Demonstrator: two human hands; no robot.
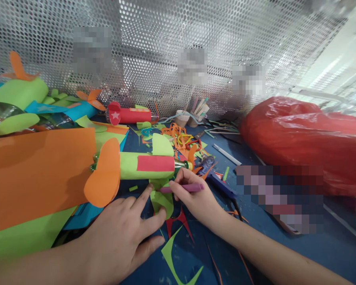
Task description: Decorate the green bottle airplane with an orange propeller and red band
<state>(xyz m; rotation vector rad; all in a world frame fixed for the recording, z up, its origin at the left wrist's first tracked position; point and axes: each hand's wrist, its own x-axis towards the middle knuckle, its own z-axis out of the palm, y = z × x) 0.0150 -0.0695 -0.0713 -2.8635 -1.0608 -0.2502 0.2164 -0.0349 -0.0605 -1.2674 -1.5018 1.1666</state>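
Note:
A purple marker [182, 188] is pinched in my right hand [197, 198], its tip low over a light green foam wing [161, 201]. My left hand [130, 225] has its fingers spread, the index fingertip and another finger pressing on that wing. Just beyond lies a toy plane made from a green bottle [180, 165], wrapped in light green foam with a pink-red patch [156, 163]. An orange foam tail [103, 174] stands at its left end, an orange propeller [192, 154] at the bottle neck. A second green wing [163, 145] sticks up behind the body.
Orange and green foam sheets [38, 178] cover the left side. Other bottle planes, including a red one [133, 115], lie at the back. A blue glue gun [221, 186], foam scraps [178, 257] and a red plastic bag [308, 142] are around. A perforated metal panel [154, 35] stands behind.

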